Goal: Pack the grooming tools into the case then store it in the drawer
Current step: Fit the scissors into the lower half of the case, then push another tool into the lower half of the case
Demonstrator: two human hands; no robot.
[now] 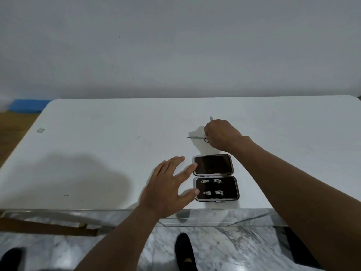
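Single head-worn view, wide-angle, looking forward and down from above onto white table [97, 153], close range.

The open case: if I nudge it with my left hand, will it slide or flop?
The case lies flat, both halves spread, so it probably slides rather than tips. Its hinge may let the empty lid half flop. It looks small and likely light; left hand fingertips touch its edge.

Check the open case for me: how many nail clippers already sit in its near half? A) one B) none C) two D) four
C: two nail clippers lie strapped one behind the other in the near half of the case, while the far half looks bare.
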